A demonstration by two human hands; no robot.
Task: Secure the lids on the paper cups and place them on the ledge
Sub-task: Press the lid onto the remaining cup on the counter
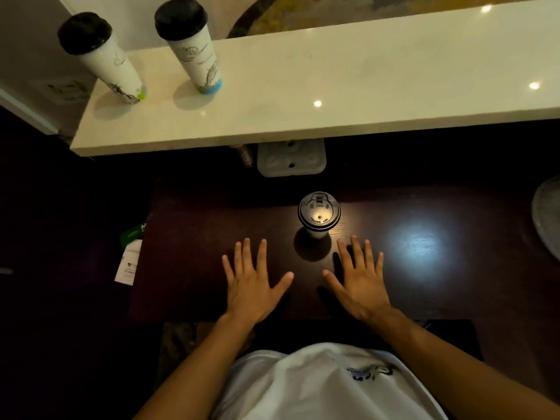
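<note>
A white paper cup with a black lid (pixel 318 211) stands upright on the dark wooden table (pixel 194 225), just beyond my hands. My left hand (pixel 253 280) lies flat on the table with fingers spread, to the near left of the cup. My right hand (pixel 359 278) lies flat with fingers spread to the cup's near right. Neither hand touches the cup. Two more lidded paper cups stand on the pale ledge (pixel 333 86) at its left end: one at the far left (pixel 100 57), one beside it (pixel 194 48).
A white wall socket plate (pixel 291 160) sits under the ledge's front edge, behind the table. Papers and a green card (pixel 130 253) lie off the table's left edge. A round pale object (pixel 547 216) shows at the right border.
</note>
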